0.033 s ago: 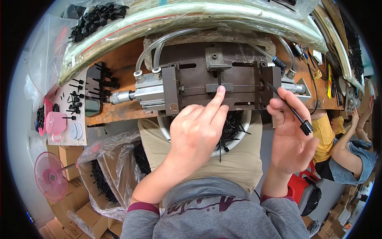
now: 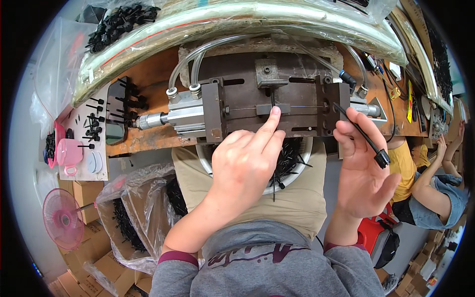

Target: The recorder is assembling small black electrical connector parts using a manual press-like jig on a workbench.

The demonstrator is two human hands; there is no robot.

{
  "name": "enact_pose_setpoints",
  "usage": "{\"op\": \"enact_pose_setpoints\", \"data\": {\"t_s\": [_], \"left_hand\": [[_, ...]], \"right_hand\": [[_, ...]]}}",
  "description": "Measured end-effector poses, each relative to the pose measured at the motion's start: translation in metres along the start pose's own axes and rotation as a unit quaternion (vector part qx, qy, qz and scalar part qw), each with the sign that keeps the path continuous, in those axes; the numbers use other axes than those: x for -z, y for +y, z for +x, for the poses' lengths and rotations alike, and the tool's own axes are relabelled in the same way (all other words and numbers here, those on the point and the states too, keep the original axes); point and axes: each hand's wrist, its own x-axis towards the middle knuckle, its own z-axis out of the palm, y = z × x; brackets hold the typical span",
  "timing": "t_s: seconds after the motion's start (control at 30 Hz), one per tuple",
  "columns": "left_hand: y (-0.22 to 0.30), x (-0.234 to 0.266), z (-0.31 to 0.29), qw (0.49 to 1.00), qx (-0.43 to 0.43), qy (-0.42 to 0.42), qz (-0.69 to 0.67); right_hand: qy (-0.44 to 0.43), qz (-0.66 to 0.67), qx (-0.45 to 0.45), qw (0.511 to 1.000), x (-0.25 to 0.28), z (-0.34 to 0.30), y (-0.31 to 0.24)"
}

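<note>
My left hand [image 2: 244, 163] reaches to the middle of a dark metal clamping fixture [image 2: 242, 64]. Its index finger is stretched out, the tip touching a small grey block [image 2: 264, 109] at the centre. The other fingers are partly bent; the thumb is hidden, and no held thing shows. A thin black stem stands behind the fingertip, its lower part covered. To the right, my right hand [image 2: 361, 168] is palm up beside the fixture. Across its loosely bent fingers lies a slim black rod with a ribbed knob end [image 2: 366, 138], and the thumb stands away from it.
A white tub [image 2: 306, 163] of black parts sits between my knees. Air cylinders [image 2: 187, 116] with clear hoses [image 2: 198, 54] flank the fixture. Left are a phone [image 2: 117, 116], a pink cup [image 2: 69, 152], a pink fan [image 2: 63, 219] and a plastic-lined box [image 2: 148, 218]. Another person [image 2: 433, 190] sits at right.
My right thumb has spread slightly outward, and the rod in that hand has shifted a little to the right. My left hand looks nearly unmoved.
</note>
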Motion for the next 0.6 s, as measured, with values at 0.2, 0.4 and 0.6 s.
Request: {"op": "enact_pose_setpoints", "data": {"t_s": [0.2, 0.4, 0.6], "left_hand": [[0.001, 0.001, 0.002, 1.0, 0.003, -0.006, 0.013], [0.003, 0.004, 0.003, 0.999, 0.02, -0.025, 0.014], [0.0, 0.003, -0.001, 1.0, 0.003, -0.012, -0.005]], "right_hand": [[0.0, -0.148, 0.06, 0.987, -0.006, -0.007, 0.005], [-0.134, -0.46, 0.188, 0.857, -0.007, -0.008, 0.003], [-0.167, -0.513, 0.224, 0.812, -0.01, -0.008, 0.014]]}}
